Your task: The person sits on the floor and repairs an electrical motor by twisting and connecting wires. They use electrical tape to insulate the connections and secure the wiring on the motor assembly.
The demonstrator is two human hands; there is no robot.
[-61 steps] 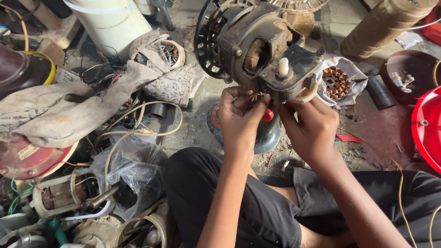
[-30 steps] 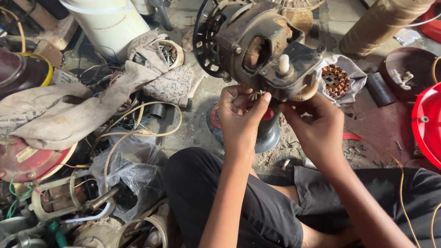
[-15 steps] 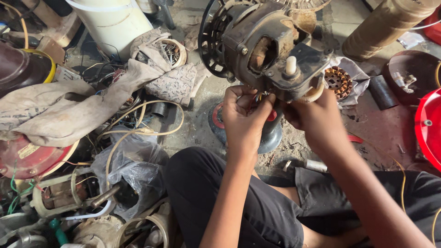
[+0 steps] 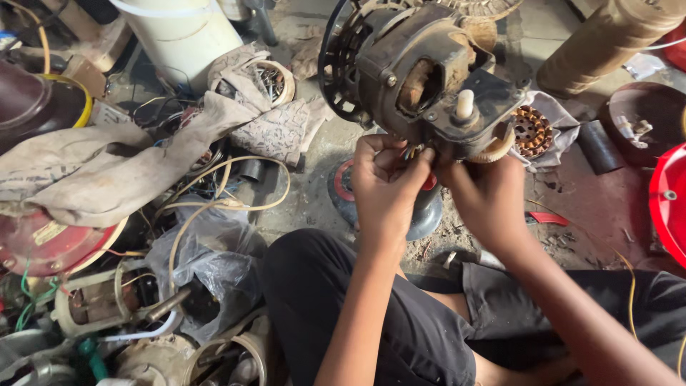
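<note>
Fan motor (image 4: 421,75) is sitting at 12 o'clock, its white shaft aiming toward 5 o'clock, long axis slanting. Your left hand (image 4: 386,182) is pinching wires under it, fingers curled tight. Your right hand (image 4: 486,193) is gripping the underside.

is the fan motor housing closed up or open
Open: a gap in the dark motor housing exposes the rusty core inside, while the left hand and right hand work beneath it.
</note>
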